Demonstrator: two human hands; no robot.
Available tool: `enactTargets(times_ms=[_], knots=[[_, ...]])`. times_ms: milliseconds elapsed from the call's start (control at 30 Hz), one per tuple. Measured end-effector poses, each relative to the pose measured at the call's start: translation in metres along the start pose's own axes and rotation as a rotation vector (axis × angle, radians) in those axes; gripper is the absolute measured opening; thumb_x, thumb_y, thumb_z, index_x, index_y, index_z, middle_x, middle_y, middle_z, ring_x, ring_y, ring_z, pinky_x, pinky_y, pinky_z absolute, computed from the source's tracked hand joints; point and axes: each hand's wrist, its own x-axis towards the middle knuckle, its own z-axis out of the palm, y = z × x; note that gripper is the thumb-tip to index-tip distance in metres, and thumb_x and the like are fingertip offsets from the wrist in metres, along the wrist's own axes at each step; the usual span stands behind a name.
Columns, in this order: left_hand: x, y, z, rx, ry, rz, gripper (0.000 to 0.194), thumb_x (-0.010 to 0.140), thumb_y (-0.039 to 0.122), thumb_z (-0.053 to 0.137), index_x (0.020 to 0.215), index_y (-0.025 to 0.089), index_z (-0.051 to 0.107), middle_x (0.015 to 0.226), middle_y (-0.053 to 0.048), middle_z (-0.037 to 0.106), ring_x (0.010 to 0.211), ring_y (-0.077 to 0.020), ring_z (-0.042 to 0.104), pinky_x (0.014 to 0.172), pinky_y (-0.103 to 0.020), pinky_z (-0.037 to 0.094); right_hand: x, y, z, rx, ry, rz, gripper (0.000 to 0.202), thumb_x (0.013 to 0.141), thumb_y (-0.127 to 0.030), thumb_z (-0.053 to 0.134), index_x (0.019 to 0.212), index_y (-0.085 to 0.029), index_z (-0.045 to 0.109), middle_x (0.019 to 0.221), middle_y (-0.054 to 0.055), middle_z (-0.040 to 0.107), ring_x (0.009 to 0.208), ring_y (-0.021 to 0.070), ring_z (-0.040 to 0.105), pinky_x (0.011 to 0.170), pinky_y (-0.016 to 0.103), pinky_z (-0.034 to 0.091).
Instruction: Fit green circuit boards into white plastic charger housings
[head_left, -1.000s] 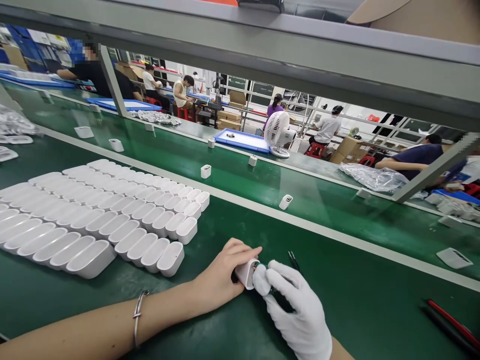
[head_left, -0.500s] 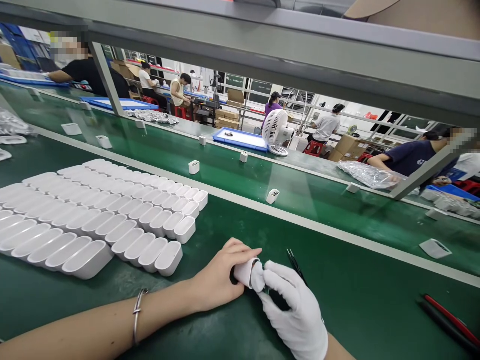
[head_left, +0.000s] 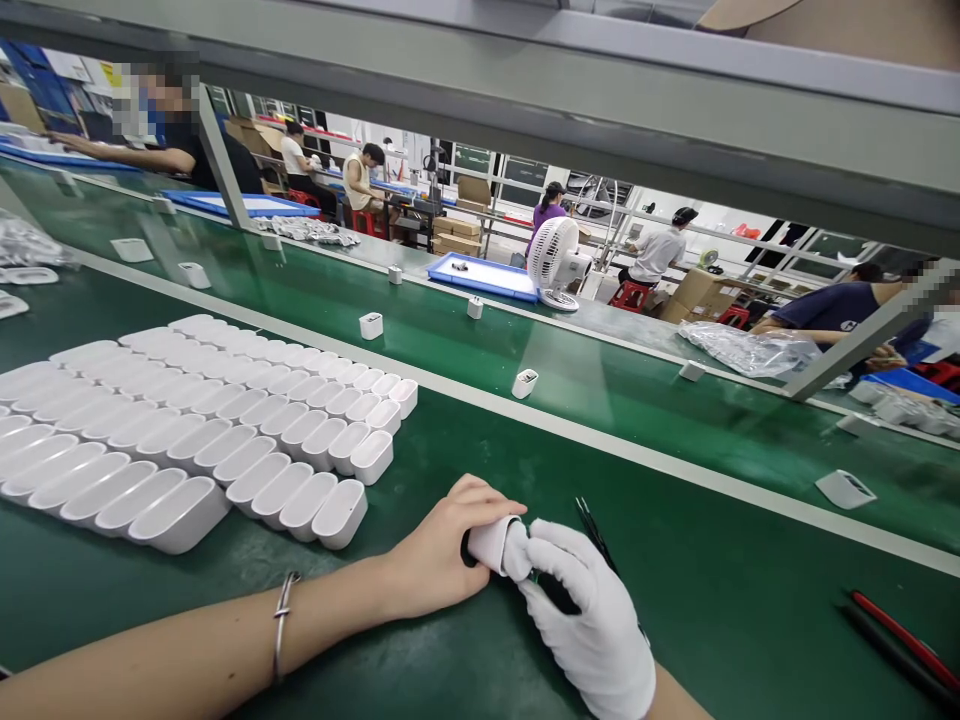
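Observation:
My bare left hand (head_left: 442, 550) is closed around a white oval housing (head_left: 489, 545), its open end turned to the right. My right hand (head_left: 589, 610), in a white glove, has a finger at that opening, over the white inside; whether its fingertips pinch a small part there is hidden. Dark tweezers (head_left: 594, 530) lie on the green surface behind the gloved hand. To the left stand rows of white oval cups (head_left: 180, 510), open side up.
Pliers with red and black handles (head_left: 904, 640) lie at the right. Beyond a pale strip (head_left: 645, 450), a green belt carries white housings (head_left: 846, 489). A white fan (head_left: 555, 262), blue-rimmed trays (head_left: 480, 278) and co-workers are farther back. A metal beam (head_left: 480, 90) crosses above.
The white housings on the belt have shifted left. At the far left, a co-worker's arm has stretched out farther. My hands have hardly moved.

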Motion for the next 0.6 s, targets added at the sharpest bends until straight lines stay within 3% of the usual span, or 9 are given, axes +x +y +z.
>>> enactTargets(times_ms=[233, 400, 533, 600], knots=[[0.001, 0.002, 0.000, 0.026, 0.017, 0.030, 0.072, 0.055, -0.007, 0.048, 0.117, 0.028, 0.059, 0.111, -0.001, 0.062, 0.106, -0.0222, 0.045, 0.096, -0.039, 0.041, 0.001, -0.003, -0.002, -0.047, -0.023, -0.015, 0.039, 0.082, -0.007, 0.054, 0.114, -0.030, 0.053, 0.104, 0.004, 0.063, 0.091, 0.0167, 0.065, 0.076, 0.027, 0.057], [-0.001, 0.002, 0.000, 0.023, -0.010, 0.055, 0.074, 0.056, -0.008, 0.048, 0.119, 0.029, 0.058, 0.112, 0.000, 0.061, 0.108, -0.0216, 0.044, 0.096, -0.037, 0.041, 0.002, -0.007, -0.001, -0.056, -0.119, -0.009, 0.041, 0.083, -0.008, 0.053, 0.118, -0.028, 0.053, 0.108, 0.005, 0.063, 0.096, 0.0162, 0.063, 0.080, 0.026, 0.055], [0.001, 0.004, 0.000, -0.024, 0.015, 0.019, 0.064, 0.058, -0.006, 0.053, 0.112, 0.026, 0.061, 0.108, 0.001, 0.064, 0.106, -0.0203, 0.047, 0.094, -0.034, 0.041, 0.001, -0.010, -0.010, -0.216, -0.018, -0.026, 0.050, 0.079, -0.017, 0.057, 0.127, -0.024, 0.047, 0.124, 0.012, 0.055, 0.110, 0.0257, 0.056, 0.087, 0.040, 0.052], [0.002, 0.006, -0.001, -0.053, 0.005, 0.012, 0.058, 0.059, -0.004, 0.056, 0.108, 0.026, 0.062, 0.105, 0.001, 0.065, 0.103, -0.0198, 0.050, 0.092, -0.033, 0.043, 0.001, -0.012, -0.014, -0.251, -0.065, -0.111, 0.055, 0.079, -0.023, 0.056, 0.132, -0.021, 0.043, 0.130, 0.013, 0.052, 0.118, 0.0298, 0.051, 0.090, 0.044, 0.050]])
